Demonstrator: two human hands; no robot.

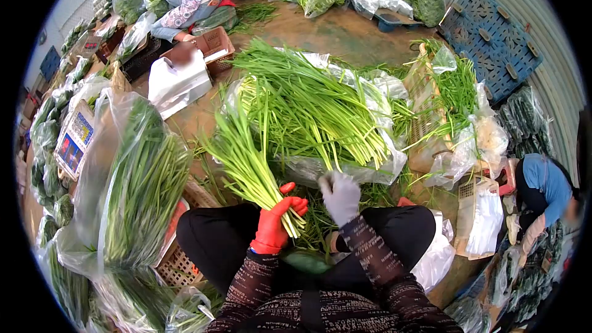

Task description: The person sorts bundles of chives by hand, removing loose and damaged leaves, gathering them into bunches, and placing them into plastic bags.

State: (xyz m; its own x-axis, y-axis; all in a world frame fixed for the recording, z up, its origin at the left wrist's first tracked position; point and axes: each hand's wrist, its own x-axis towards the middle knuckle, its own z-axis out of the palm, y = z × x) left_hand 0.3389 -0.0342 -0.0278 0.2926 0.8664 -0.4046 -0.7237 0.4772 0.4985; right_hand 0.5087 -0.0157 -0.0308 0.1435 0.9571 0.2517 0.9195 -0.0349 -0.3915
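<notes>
Left hand [275, 221]: bright red-orange glove [268, 234], smooth, rubbery look, fingers fully covered, cuff ending at wrist. Right hand [341, 200]: pale grey glove [345, 208], matte, plain, finger outlines slightly blurred; gloves mismatched. Black, sheer-looking left sleeve [246, 283] and matching right sleeve [374, 253], long, reaching gloves, printed all over with rows of small pale lettering, words too small to read. Dark top [345, 313] bearing similar pale lettering across front. Plain black vertical strap [310, 311] down middle of chest. Loose, solid black trousers [213, 237], unmarked.

Smooth stalks [262, 188], glossy plastic bag [92, 219]
</notes>
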